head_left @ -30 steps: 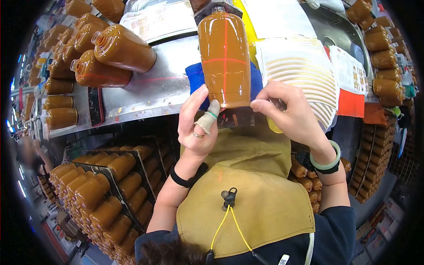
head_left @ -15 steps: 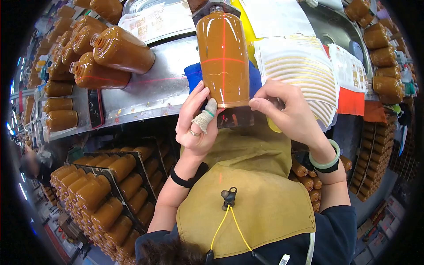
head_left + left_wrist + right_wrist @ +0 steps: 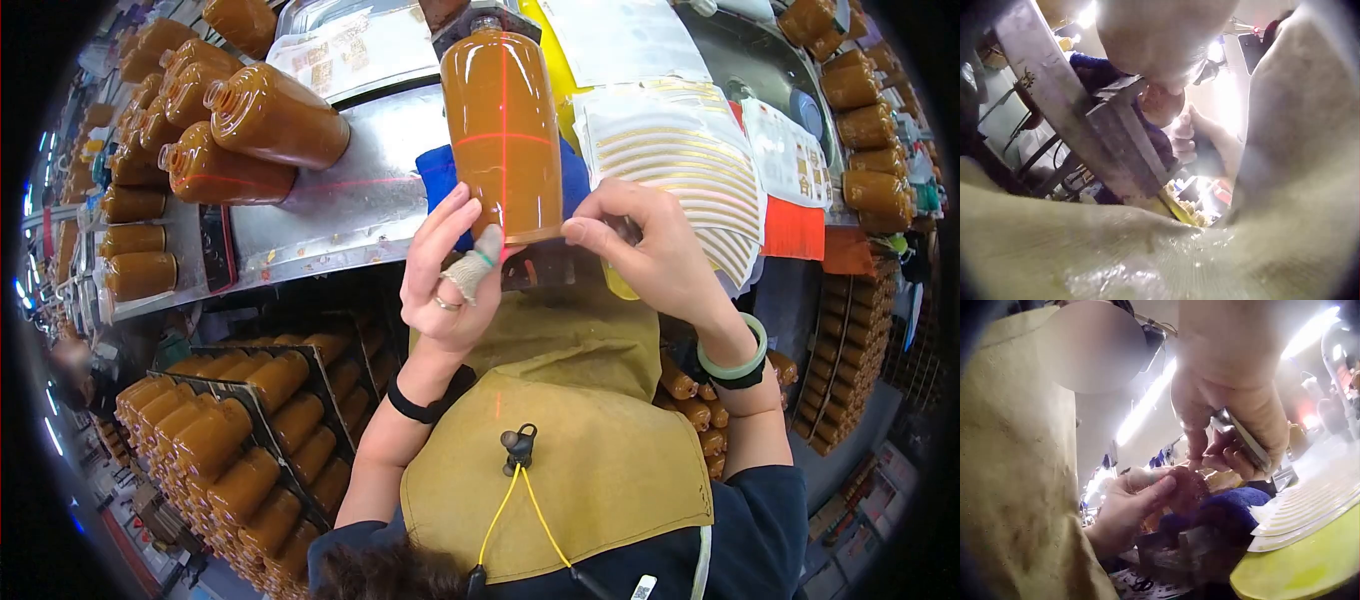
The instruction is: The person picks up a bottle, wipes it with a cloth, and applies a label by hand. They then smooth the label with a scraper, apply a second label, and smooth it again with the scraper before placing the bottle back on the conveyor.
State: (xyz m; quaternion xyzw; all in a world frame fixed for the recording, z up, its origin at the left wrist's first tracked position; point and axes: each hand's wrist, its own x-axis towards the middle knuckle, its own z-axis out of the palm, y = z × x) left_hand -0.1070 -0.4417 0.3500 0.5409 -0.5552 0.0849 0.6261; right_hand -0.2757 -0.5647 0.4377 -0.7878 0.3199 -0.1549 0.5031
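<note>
An amber-brown glossy bottle (image 3: 505, 130) lies over a blue cloth (image 3: 432, 172), its neck toward the dark fixture at the back. Red light lines cross on it. My left hand (image 3: 445, 285) grips the base at its left side, fingers along the wall; one finger wears a knitted finger cover (image 3: 468, 272). At the base's right edge, my right hand (image 3: 655, 250) has thumb and forefinger close together, fingertips right at the rim. In the right wrist view its other fingers curl round a flat grey metal tool (image 3: 1244, 440).
Several similar bottles (image 3: 280, 115) stand tilted on the metal bench (image 3: 350, 215) at left. White sheets with curved gold strips (image 3: 670, 150) lie at right, beside a metal sink (image 3: 760, 60). More bottles fill a rack (image 3: 225, 420) below left.
The bottle has turned: a thin wavy line on its upper face moved left and is out of sight now. My left fingers shifted slightly at the base; the right hand stays nearly still.
</note>
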